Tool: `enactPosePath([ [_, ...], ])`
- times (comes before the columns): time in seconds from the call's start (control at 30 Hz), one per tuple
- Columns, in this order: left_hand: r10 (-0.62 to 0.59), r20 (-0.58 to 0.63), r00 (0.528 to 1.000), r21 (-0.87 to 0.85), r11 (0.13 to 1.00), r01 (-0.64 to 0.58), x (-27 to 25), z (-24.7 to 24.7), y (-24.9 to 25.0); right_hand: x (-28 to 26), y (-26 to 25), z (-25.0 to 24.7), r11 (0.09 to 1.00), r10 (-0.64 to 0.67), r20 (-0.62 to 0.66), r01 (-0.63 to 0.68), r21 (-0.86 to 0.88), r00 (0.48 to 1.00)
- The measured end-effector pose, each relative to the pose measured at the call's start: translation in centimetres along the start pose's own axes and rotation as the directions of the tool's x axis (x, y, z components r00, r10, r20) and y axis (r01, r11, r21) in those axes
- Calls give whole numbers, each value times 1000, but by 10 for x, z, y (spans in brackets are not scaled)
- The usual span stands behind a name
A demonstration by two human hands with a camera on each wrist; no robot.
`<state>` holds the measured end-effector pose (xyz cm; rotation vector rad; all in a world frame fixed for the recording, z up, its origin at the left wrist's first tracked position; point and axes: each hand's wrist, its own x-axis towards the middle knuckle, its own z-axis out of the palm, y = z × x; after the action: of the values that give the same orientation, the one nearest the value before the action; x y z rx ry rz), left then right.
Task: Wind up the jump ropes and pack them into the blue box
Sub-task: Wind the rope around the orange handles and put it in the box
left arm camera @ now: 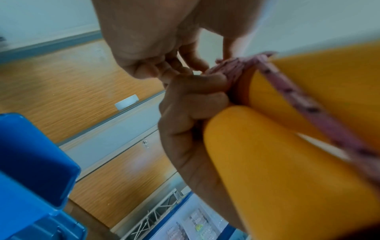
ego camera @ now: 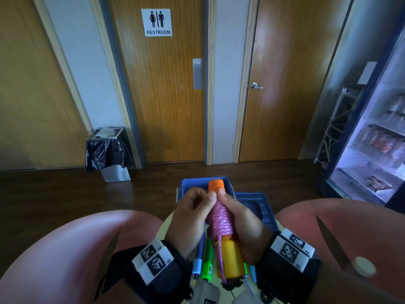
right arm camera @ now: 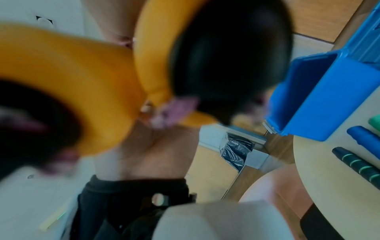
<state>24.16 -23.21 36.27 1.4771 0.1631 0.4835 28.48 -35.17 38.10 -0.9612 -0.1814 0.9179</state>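
Observation:
A jump rope with two yellow-orange handles (ego camera: pixel 230 257) has its pink rope (ego camera: pixel 219 218) wound tightly round them. My right hand (ego camera: pixel 230 207) grips this bundle round the wound part and holds it upright over the table. At the top of the winding, just under the orange cap (ego camera: pixel 215 185), my left hand (ego camera: pixel 210 195) pinches the rope between thumb and forefinger. A loose pink strand (left arm camera: pixel 308 104) runs down along the handles (left arm camera: pixel 267 146). The blue box (ego camera: pixel 188 187) stands open behind my hands, and its inside is mostly hidden by them.
The box's blue lid (ego camera: pixel 256 207) lies to the right on a small round table (right arm camera: pixel 320 178). More ropes lie there: a blue handle (ego camera: pixel 198 258), a green one (ego camera: pixel 208 266), a dark green-ringed one (right arm camera: pixel 357 164). My knees flank the table. A bin (ego camera: pixel 109 150) stands by the doors.

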Motion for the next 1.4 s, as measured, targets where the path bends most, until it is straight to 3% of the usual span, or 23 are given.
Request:
enactPosePath([
  [0.2,67,-10,998,95,993,-66,2,-5,4,8,0,4,999,-4,-33,3,-40,999],
  [0.53,-117,75,990,24,993,116,4,-12,8,9,0,18,999,-18,-104,12,-52,994],
  [0.6,-90,73,993,40,995,87,3,-10,11,8,1,19,998,-34,-148,26,-56,988],
  [0.67,10,62,998,122,992,-17,0,-9,14,9,0,18,994,-68,-177,52,-92,982],
  [0.73,178,55,982,320,929,-186,-2,-15,14,9,-2,16,988,-94,-199,66,-142,976],
  [0.8,368,165,915,556,731,-395,0,-23,13,8,-4,14,986,-88,-204,56,-159,975],
  [0.87,417,304,857,668,548,-504,2,-30,15,6,-7,13,987,-73,-183,45,-154,980],
  [0.9,411,331,850,659,544,-520,3,-31,16,4,-9,11,986,-75,-161,49,-159,984],
  [0.97,357,336,871,516,704,-488,5,-33,21,0,-11,11,981,-104,-109,84,-178,989],
  [1.03,260,355,898,319,869,-378,6,-35,25,-3,-11,13,971,-142,-64,126,-202,988],
  [1.1,186,379,907,180,946,-270,7,-35,26,-4,-9,18,962,-191,-61,175,-208,980],
  [1.23,199,366,909,123,958,-259,8,-34,28,0,-4,21,948,-276,-117,250,-198,954],
  [1.4,242,358,902,155,937,-313,6,-33,27,1,-3,20,953,-248,-174,208,-220,953],
])
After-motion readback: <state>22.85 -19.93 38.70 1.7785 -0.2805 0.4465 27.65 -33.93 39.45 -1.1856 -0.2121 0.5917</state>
